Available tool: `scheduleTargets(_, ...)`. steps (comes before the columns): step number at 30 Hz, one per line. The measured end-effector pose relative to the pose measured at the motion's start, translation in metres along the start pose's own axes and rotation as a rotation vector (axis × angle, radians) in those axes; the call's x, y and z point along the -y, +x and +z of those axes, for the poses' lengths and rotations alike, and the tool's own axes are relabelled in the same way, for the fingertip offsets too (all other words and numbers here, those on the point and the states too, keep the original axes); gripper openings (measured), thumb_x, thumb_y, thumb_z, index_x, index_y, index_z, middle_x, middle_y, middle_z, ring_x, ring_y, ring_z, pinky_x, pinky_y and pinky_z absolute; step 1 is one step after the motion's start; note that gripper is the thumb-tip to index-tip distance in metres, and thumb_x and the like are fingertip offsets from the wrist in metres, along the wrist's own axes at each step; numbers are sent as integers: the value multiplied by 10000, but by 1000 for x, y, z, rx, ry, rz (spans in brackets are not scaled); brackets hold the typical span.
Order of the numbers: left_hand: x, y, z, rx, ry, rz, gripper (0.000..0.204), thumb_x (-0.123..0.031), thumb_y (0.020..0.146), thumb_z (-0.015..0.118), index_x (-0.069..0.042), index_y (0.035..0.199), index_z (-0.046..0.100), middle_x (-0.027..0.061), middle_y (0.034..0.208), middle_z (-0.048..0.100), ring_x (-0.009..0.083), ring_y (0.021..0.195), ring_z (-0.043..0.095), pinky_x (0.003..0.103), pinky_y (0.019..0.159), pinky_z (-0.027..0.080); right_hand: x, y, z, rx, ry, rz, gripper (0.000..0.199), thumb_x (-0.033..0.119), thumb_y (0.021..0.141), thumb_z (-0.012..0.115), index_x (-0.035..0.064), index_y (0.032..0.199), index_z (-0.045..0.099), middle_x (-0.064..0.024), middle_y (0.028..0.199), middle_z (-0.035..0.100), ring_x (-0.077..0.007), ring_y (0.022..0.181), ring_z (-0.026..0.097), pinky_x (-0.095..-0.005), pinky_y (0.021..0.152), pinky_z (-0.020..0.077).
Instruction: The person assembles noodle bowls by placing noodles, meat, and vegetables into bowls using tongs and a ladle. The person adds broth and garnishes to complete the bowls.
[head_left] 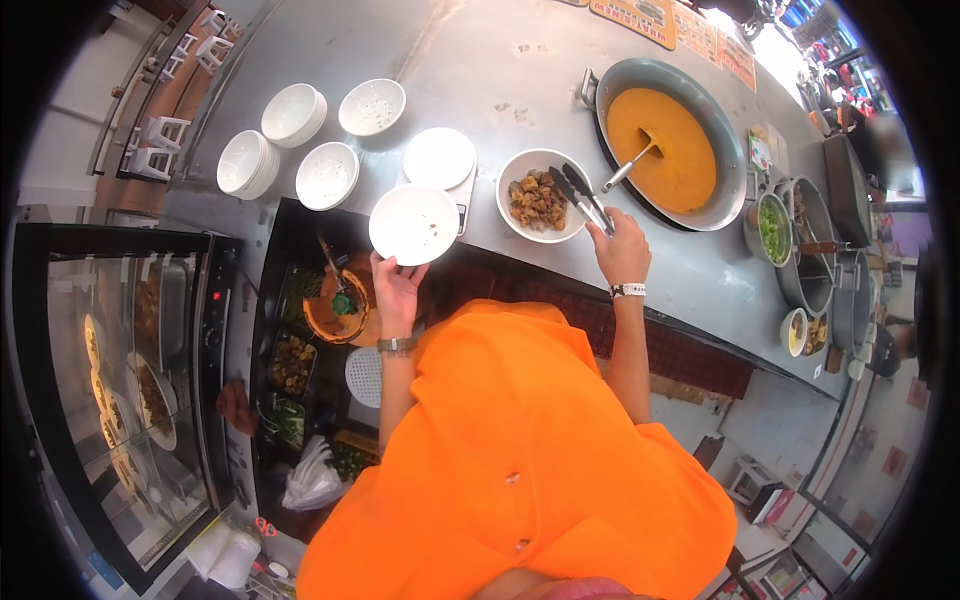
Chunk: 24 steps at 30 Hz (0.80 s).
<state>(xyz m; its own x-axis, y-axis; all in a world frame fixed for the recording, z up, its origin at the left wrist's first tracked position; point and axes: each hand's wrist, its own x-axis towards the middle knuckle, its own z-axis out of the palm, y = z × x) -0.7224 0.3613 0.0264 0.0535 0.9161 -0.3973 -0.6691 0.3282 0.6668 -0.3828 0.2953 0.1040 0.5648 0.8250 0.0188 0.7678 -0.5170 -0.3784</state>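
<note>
My left hand grips the near rim of a white bowl, which has a few dark bits inside. This bowl is in front of a white kitchen scale with a round white top. In my right hand is a pair of tongs with dark tips. The tips reach over a larger white bowl of brown chopped pieces; whether they pinch a piece, I cannot tell. Right of it stands a wide pan of orange-yellow sauce with a ladle.
White bowls stand at the left, some stacked, two with bits inside. Far right are a bowl of chopped greens and metal pots. Below the counter's left edge sit an orange tub and trays of food. A glass cabinet stands left.
</note>
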Motion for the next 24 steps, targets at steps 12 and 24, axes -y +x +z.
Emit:
scheduleTargets(12, 7, -6, -1, -2, 5, -34, 479, -182, 842, 585, -147, 1287, 410, 120, 1277, 516, 315, 1169, 559, 448, 912, 567, -10, 10, -1, -3, 87, -142, 377, 331, 820, 747, 132, 1130, 667, -114, 917, 646, -344, 850, 654, -461, 705, 513)
scheduleTargets(24, -1, -16, -31, -124, -42, -9, 525, -167, 872, 589, -120, 1366, 415, 107, 1364, 487, 316, 1249, 506, 461, 1005, 496, -21, 2, -7, 130, -14, -136, 417, 294, 754, 796, 161, 1136, 695, -81, 937, 661, -300, 873, 660, -426, 723, 519)
